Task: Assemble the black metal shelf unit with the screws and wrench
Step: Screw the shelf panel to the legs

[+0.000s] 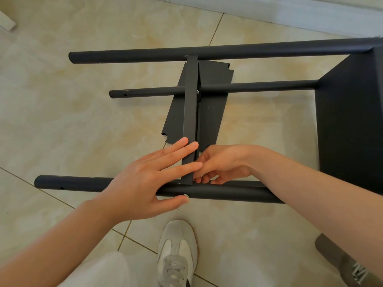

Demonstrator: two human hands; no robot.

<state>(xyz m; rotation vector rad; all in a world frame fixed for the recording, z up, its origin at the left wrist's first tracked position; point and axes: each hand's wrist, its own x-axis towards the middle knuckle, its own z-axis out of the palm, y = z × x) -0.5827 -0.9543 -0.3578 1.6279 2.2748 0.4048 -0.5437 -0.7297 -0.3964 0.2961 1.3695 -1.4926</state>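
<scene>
Item: black metal shelf unit, matt finish, lying on its side on a pale tiled floor, centre of view. Components: far tube, thick, running left to right; middle tube, thinner, with a small hole near its left end; near tube, thick, also holed near its left end. A broad end panel closes the right side and meets the tubes there. A cross panel, seen edge-on, spans from the far tube to the near tube, with a bright screw where it crosses the middle tube. Beneath it shows a flat panel with notched corners; whether it lies loose cannot be told. Clearances: the tubes' left ends stand free over open tile; a pale wall base runs just beyond the far tube; bare floor lies on the near side around a white shoe and a white trouser leg. Hands: left hand, fingers straight and slightly spread, laid flat against the left face of the cross panel's near end, thumb on the near tube beside a silver screw head. Right hand, fingers curled in at the right side of the same joint, just above the near tube, fingertips touching the panel edge; whether they pinch anything cannot be told.
</scene>
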